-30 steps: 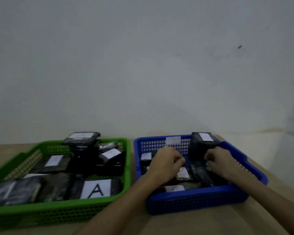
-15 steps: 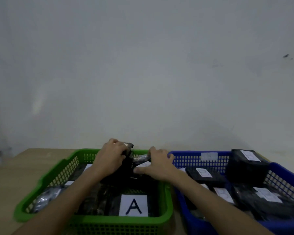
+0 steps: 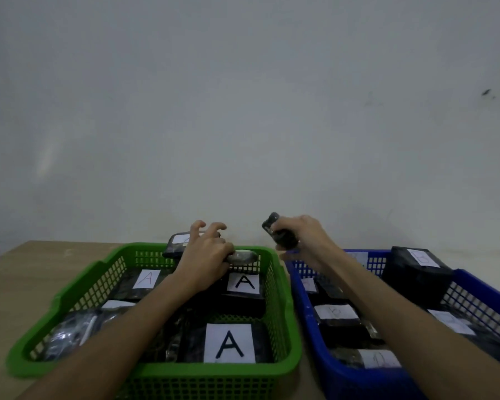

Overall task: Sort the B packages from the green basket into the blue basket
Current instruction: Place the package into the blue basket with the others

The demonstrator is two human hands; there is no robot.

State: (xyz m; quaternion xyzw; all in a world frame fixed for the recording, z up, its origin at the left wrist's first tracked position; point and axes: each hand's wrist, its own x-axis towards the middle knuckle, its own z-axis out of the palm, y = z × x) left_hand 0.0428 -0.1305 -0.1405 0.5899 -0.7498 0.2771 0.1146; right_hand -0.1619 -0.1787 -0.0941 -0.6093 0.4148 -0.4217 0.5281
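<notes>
This looks like a bare sorting or packing station rather than a home. A plain pale wall (image 3: 243,111), scuffed and marked with a dark spot at the right, fills most of the view. Below it a light wooden worktop (image 3: 26,272) carries two perforated plastic baskets side by side: a green basket (image 3: 283,310) and a blue basket (image 3: 341,376). Both hold black wrapped packages with white paper labels, lettered A (image 3: 229,343) in the green and B (image 3: 423,257) in the blue. The light is dim.
</notes>
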